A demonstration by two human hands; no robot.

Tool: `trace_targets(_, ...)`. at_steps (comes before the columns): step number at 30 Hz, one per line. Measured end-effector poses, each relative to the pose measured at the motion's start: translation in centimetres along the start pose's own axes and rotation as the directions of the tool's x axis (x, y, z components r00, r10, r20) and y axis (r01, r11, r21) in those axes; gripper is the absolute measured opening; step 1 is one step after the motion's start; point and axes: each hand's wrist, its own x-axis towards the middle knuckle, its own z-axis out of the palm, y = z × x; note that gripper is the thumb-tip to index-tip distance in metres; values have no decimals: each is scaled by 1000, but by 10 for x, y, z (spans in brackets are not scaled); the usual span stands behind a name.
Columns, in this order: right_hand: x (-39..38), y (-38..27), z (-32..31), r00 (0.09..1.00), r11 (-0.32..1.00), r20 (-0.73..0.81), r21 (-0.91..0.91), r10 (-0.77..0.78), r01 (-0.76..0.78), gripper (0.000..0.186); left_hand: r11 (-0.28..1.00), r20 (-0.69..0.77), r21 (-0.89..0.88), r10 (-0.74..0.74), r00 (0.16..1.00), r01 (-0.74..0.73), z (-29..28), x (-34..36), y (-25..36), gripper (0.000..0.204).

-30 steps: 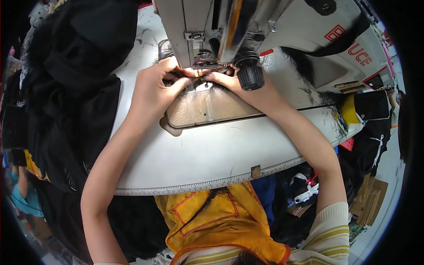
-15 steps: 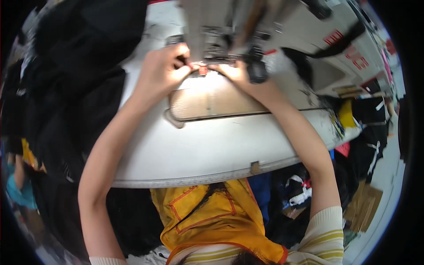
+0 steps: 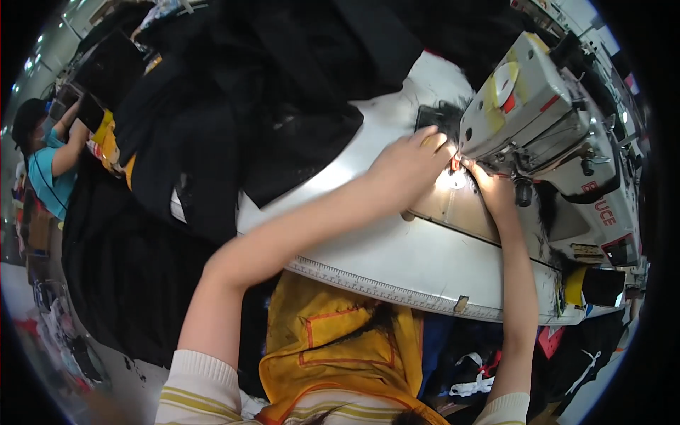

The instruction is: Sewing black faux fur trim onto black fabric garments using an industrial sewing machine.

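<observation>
A white sewing machine [image 3: 545, 117] stands at the right, its lamp lighting the spot below the needle. At that spot is a small red-orange piece [image 3: 455, 163], too small to name. My left hand [image 3: 418, 161] is just left of it, fingers curled and closed; whatever they pinch is hidden. My right hand [image 3: 494, 188] reaches in from the other side, fingertips pressed together close to the red-orange piece. The machine head partly covers this hand, and what it holds does not show. A dark item [image 3: 440, 117] lies just beyond my left hand.
Black cloth [image 3: 283, 106] is heaped over the table's left and far side. A ruler strip [image 3: 361, 285] runs along the white table's [image 3: 340, 237] near edge. My yellow apron [image 3: 340, 347] is below. Another person [image 3: 51, 166] in turquoise works at far left.
The view has swung left, so the machine and both hands appear farther right and the other person shows more fully. Both hands stay beside the small red-orange piece under the needle.
</observation>
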Motion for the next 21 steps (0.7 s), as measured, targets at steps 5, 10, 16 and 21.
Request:
trace_targets(5, -38, 44, -46, 972, 869, -88, -471, -219, 154, 26, 811, 61, 271, -552, 832, 518, -78, -95, 8, 52)
trace_targets(10, -40, -1, -42, 999, 766, 48, -641, -21, 47, 29, 430, 448, -642, -461, 766, 634, -112, -104, 39, 38)
trace_targets(16, -68, -15, -75, 960, 968, 166, 71, 225, -239, 34, 378, 308, -786, -447, 840, 489, -72, -101, 48, 19)
trace_targets(21, -96, -51, -74, 809, 628, 349, 511, 472, -587, 21, 123, 390, -840, -540, 746, 528, -60, -84, 43, 20)
